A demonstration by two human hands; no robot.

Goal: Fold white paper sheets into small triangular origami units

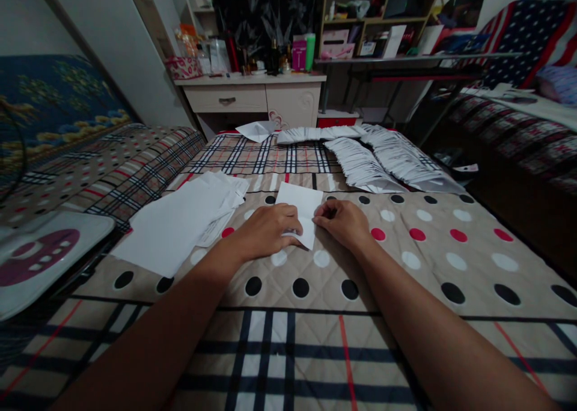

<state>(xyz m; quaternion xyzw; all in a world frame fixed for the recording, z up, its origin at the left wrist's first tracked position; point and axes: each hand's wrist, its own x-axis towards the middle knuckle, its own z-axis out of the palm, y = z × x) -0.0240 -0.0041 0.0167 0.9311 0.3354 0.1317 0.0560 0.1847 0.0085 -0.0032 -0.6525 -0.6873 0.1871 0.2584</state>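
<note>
A small creased sheet of white paper [300,199] lies on the patterned bedspread [324,294] between my hands. My left hand [273,228] has its fingers curled over the sheet's left and lower part, thumb at the near edge. At the right edge, my right hand [345,222] pinches the paper between thumb and fingertips. The near part of the sheet is bent up toward me, partly covered by the left fingers. To the left of my left hand rests a loose stack of flat white sheets [174,219].
Rows of folded white papers [360,161] lie at the far right of the bed, with another row [320,134] behind. A single folded sheet [256,130] sits at the far edge. A white and purple plastic table [49,255] stands at left; a dresser [250,92] is behind.
</note>
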